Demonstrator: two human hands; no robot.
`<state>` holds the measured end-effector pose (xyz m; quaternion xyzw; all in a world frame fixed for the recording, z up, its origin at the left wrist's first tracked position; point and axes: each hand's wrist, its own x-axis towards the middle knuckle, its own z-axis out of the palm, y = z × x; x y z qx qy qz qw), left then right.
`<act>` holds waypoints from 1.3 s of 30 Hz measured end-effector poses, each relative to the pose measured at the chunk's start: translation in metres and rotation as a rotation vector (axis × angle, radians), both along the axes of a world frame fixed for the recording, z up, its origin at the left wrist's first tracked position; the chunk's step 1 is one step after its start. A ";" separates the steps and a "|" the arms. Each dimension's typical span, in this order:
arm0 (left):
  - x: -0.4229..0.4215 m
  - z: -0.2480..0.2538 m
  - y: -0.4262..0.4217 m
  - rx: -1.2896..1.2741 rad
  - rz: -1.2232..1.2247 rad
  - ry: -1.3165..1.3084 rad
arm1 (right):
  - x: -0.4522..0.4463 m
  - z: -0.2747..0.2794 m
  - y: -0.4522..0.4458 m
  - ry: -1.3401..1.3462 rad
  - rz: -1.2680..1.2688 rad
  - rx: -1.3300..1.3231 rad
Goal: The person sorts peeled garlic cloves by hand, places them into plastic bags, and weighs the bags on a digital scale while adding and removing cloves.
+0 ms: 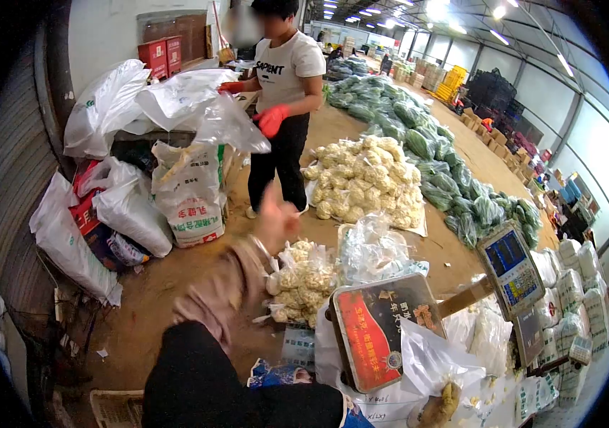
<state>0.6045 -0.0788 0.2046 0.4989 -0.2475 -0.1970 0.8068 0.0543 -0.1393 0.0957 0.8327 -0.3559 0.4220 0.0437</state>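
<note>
My left hand (276, 222) is raised in front of me, blurred, with a finger pointing up and apart from the rest; nothing shows in it. Below it are bagged pale pieces (303, 283). What looks like my right hand (447, 404) is at the bottom edge, against a white plastic bag (438, 354); its fingers cannot be made out. That bag lies partly over a scale platform (372, 335) with a red label. The scale's display (510, 262) stands to the right. Clear plastic bags (372, 250) lie in a tray behind the platform.
Across from me a person (287, 71) in red gloves handles a clear plastic bag (229, 125). Behind the scale are a pile of pale bagged produce (369, 178) and green bagged produce (418, 143). Full sacks (187, 192) stand at the left, stacked white packages (568, 285) at the right.
</note>
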 end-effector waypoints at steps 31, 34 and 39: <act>0.221 0.060 0.127 0.614 0.249 0.155 | 0.029 0.030 0.024 -1.022 -0.102 1.233; 0.214 0.062 0.131 0.560 0.293 0.147 | 0.031 0.032 0.024 -1.016 -0.124 1.236; 0.211 0.069 0.137 0.647 0.344 0.118 | 0.038 0.039 0.028 -1.004 -0.154 1.253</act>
